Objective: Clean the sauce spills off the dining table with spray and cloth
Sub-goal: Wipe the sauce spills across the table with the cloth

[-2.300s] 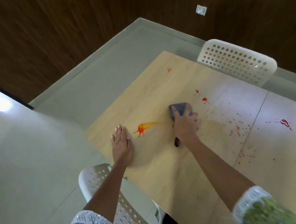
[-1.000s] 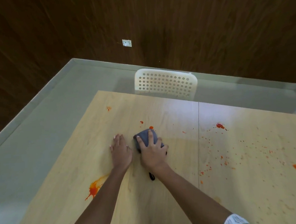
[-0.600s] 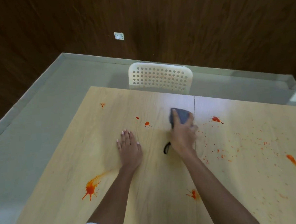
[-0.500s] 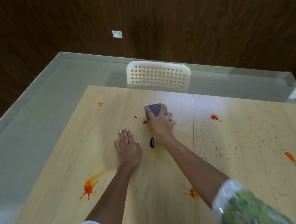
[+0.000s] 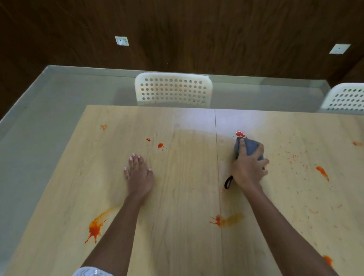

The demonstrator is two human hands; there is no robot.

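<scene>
My right hand [image 5: 249, 167] presses a folded grey cloth [image 5: 250, 146] onto the light wooden table [image 5: 183, 234], just right of the centre seam. The cloth's far edge touches a red sauce blob [image 5: 240, 133]. A black loop [image 5: 228, 181] hangs out beside my wrist. My left hand [image 5: 139, 175] lies flat on the table, fingers together, holding nothing. Orange-red splats remain at the near left [image 5: 94, 229], near the seam [image 5: 220, 220], beyond my left hand [image 5: 160, 145] and at the right [image 5: 321, 172]. No spray bottle is in view.
Two white perforated chairs stand at the table's far edge, one at the middle [image 5: 173, 91] and one at the right [image 5: 353, 99]. Grey floor [image 5: 36, 130] lies to the left, and a dark wood wall [image 5: 190, 25] rises behind.
My right hand slid the cloth rightward across the seam, from near the small red spots to the red blob. My left hand stayed flat in place.
</scene>
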